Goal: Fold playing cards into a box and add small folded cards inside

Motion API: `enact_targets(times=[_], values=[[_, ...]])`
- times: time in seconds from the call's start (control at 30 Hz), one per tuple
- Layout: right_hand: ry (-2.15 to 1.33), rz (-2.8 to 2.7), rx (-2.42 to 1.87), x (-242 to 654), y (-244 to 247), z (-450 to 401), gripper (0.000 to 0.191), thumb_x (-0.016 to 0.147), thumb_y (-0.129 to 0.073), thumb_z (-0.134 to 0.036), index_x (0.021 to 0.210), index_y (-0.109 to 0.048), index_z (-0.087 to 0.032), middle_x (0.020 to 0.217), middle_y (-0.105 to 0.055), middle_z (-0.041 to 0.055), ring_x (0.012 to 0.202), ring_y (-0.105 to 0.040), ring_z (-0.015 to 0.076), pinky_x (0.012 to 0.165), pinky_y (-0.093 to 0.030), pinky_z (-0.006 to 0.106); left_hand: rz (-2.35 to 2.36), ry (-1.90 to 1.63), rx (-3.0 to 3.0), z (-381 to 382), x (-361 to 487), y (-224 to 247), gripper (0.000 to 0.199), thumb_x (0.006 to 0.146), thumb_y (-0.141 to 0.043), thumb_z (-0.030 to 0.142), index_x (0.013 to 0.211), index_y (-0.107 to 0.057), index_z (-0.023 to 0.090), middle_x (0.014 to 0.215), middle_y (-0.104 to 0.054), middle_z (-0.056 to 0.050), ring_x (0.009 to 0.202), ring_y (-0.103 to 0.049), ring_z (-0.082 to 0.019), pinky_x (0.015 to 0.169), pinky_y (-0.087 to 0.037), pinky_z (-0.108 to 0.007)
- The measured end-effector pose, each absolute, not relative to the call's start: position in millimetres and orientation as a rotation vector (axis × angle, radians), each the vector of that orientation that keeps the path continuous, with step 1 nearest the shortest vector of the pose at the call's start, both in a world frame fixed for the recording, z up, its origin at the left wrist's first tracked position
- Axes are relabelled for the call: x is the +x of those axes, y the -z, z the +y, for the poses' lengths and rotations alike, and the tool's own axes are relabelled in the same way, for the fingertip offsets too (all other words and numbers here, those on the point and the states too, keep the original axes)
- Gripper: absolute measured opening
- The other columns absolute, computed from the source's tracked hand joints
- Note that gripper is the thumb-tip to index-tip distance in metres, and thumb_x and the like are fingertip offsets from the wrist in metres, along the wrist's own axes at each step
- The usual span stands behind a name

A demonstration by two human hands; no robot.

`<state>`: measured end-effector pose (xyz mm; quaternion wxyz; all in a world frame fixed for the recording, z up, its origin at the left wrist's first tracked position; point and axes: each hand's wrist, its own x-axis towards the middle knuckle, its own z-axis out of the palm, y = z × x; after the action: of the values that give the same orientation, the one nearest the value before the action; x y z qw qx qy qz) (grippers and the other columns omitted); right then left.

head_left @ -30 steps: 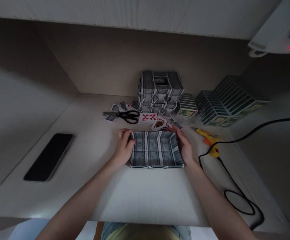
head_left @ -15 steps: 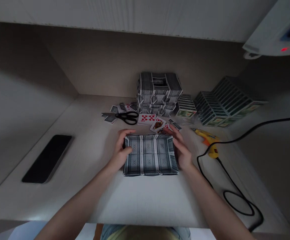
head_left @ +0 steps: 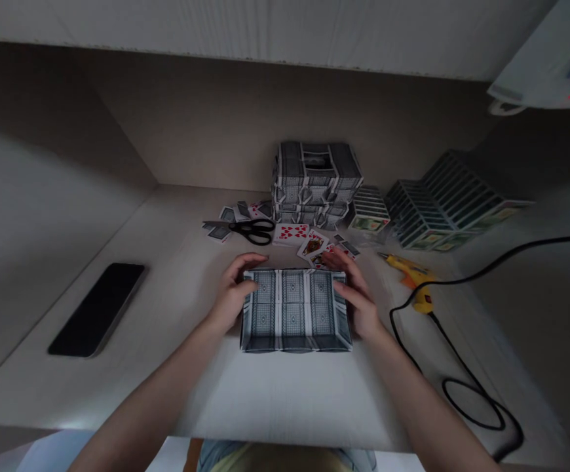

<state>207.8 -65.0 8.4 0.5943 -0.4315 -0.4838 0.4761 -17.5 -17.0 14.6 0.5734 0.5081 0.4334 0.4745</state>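
A shallow open box made of playing cards (head_left: 293,311), patterned backs facing inward, is between my hands near the front of the desk. My left hand (head_left: 232,293) grips its left wall, thumb over the rim and fingers curled round the far corner. On the opposite side, my right hand (head_left: 358,295) holds the right wall, its thumb over the rim and fingers reaching along the far corner. Just beyond the box lie loose playing cards (head_left: 313,245) and black-handled scissors (head_left: 253,229). Behind them stands a stacked card structure (head_left: 317,180) with a rectangular opening on top.
A phone (head_left: 97,309) lies at left. To the right are a yellow glue gun (head_left: 414,278) and its looping black cable (head_left: 476,393). Stepped card stacks (head_left: 442,203) stand at the back right. A shelf (head_left: 246,33) overhangs the desk, with a white device (head_left: 545,72) at upper right.
The box has tipped slightly, showing more of its near inner wall. My right thumb has come over the right rim. The whole view has shifted a little.
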Motion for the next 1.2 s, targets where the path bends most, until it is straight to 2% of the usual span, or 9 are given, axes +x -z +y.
enact_targets(times=[0.2,0.27,0.43,0.53,0.63,0.9,1.2], values=[[-1.290,-1.133,-1.110,206,-11,-71,0.075,0.071,-0.063,-0.035,0.136,-0.026,-0.032,0.128,-0.049,0.0026,0.116,-0.046,0.0235,0.098,-0.034,0.042,1.014,-1.233,1.117,-15,-22,-17,0.032,0.062,-0.057,0.017,0.094,-0.057,0.019,0.119,-0.057,-0.006,0.105,-0.055,-0.026,0.087,-0.041,-0.038],[-1.294,-1.140,-1.178,205,-12,-72,0.080,0.068,-0.066,-0.032,0.136,-0.025,-0.032,0.122,-0.052,0.0023,0.109,-0.050,0.0232,0.094,-0.037,0.040,1.002,-1.213,1.129,-15,-21,-16,0.032,0.065,-0.057,0.018,0.097,-0.056,0.019,0.121,-0.055,-0.006,0.108,-0.054,-0.026,0.090,-0.040,-0.039],[-1.086,-1.050,-1.295,204,-11,-70,0.060,0.063,-0.064,-0.029,0.120,-0.045,-0.027,0.109,-0.057,0.0023,0.100,-0.051,0.0245,0.088,-0.039,0.039,0.906,-1.087,1.213,-20,-17,-14,0.057,0.063,-0.061,0.018,0.118,-0.046,0.023,0.126,-0.050,-0.006,0.118,-0.044,-0.026,0.096,-0.036,-0.039],[-1.024,-0.975,-1.286,206,-13,-69,0.052,0.064,-0.063,-0.028,0.114,-0.050,-0.027,0.109,-0.056,0.0018,0.101,-0.050,0.0245,0.091,-0.037,0.040,0.915,-0.972,1.166,-25,-15,-11,0.077,0.062,-0.063,0.018,0.131,-0.032,0.028,0.122,-0.051,-0.005,0.112,-0.049,-0.026,0.090,-0.040,-0.039],[-1.006,-0.973,-1.256,207,-15,-70,0.049,0.065,-0.063,-0.028,0.113,-0.051,-0.029,0.114,-0.056,0.0008,0.105,-0.049,0.0248,0.094,-0.035,0.041,0.947,-0.897,1.123,-28,-12,-9,0.086,0.061,-0.065,0.018,0.136,-0.024,0.031,0.121,-0.052,-0.004,0.110,-0.050,-0.025,0.088,-0.042,-0.039],[-1.198,-0.964,-1.192,205,-15,-71,0.061,0.060,-0.070,-0.027,0.118,-0.047,-0.029,0.110,-0.059,0.0022,0.099,-0.053,0.0262,0.087,-0.041,0.043,0.910,-0.849,1.050,-31,-12,-11,0.087,0.057,-0.064,0.014,0.134,-0.028,0.031,0.118,-0.055,-0.004,0.106,-0.053,-0.025,0.084,-0.045,-0.038],[-1.349,-0.887,-1.114,214,2,-71,0.051,0.065,-0.065,-0.026,0.115,-0.055,-0.026,0.116,-0.059,0.0016,0.110,-0.051,0.0256,0.093,-0.040,0.045,0.816,-0.826,1.067,-32,-14,-9,0.081,0.054,-0.063,0.013,0.129,-0.038,0.030,0.120,-0.053,-0.003,0.107,-0.052,-0.026,0.089,-0.042,-0.041]])
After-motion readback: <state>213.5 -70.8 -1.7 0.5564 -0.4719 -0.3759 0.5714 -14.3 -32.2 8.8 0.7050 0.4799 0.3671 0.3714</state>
